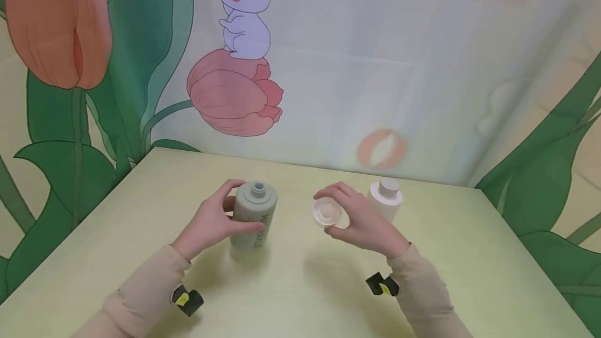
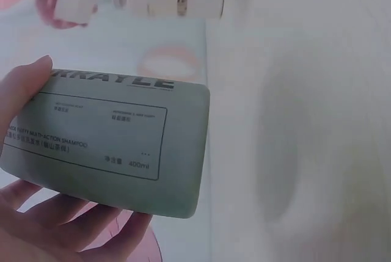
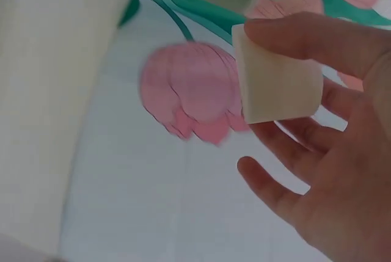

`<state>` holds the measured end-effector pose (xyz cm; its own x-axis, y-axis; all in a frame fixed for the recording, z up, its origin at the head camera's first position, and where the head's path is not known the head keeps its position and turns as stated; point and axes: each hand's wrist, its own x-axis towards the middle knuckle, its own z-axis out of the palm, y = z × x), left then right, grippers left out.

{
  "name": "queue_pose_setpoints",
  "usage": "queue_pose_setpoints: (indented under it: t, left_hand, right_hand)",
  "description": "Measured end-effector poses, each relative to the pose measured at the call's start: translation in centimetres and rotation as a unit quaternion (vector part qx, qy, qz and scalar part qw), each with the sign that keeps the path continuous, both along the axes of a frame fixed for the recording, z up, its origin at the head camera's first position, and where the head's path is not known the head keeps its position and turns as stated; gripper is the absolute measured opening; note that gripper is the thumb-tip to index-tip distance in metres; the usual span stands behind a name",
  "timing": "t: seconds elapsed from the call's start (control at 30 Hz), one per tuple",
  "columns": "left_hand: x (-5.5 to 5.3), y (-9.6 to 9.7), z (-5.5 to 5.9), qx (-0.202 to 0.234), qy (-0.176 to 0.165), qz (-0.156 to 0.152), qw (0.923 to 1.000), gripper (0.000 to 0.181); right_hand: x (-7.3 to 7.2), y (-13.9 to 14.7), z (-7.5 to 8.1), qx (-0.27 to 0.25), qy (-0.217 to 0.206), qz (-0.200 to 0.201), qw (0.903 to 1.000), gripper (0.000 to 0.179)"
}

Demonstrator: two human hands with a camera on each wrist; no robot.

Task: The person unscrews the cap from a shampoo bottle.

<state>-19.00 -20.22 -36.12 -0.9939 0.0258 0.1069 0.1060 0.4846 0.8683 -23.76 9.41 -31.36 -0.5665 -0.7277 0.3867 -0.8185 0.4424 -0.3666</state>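
A grey-green shampoo bottle (image 1: 251,207) stands upright at the left of the table, its small neck uncovered. My left hand (image 1: 213,218) grips its side, thumb across the front and fingers around the back. The left wrist view shows the printed label of the shampoo bottle (image 2: 104,140), which reads 400ml. To the right, my right hand (image 1: 359,218) holds a white cap (image 1: 327,212) above the table, its hollow side facing the head camera. In the right wrist view, thumb and fingers pinch the cap (image 3: 278,79) from its two sides.
A smaller white bottle (image 1: 386,203) with a narrower top stands just behind my right hand. The pale yellow table (image 1: 281,296) ends at a hanging cloth (image 1: 328,93) printed with tulips and a rabbit.
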Motion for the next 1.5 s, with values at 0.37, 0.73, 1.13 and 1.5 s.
queue_pose_setpoints:
  t: [0.37, 0.73, 1.13, 1.5]
  left_hand:
    - [-1.4, -2.1, -1.4, 0.019, -0.026, 0.022, 0.9992, 0.091]
    - [-1.7, -2.0, -3.1, 0.038, -0.046, 0.018, 0.9981, 0.092]
    - [-0.8, -1.4, -3.3, 0.059, -0.042, 0.003, 0.9974, 0.102]
    - [3.1, 2.1, 4.0, 0.020, 0.137, -0.043, 0.9894, 0.104]
  right_hand:
    - [-2.0, -4.7, -4.4, 0.106, -0.113, 0.019, 0.9877, 0.053]
    - [-2.7, -5.5, -6.8, 0.195, -0.152, -0.039, 0.9682, 0.048]
    - [-1.8, -5.6, -7.3, 0.243, -0.099, -0.052, 0.9637, 0.057]
    - [0.2, 0.1, -1.2, 0.070, -0.040, -0.082, 0.9934, 0.054]
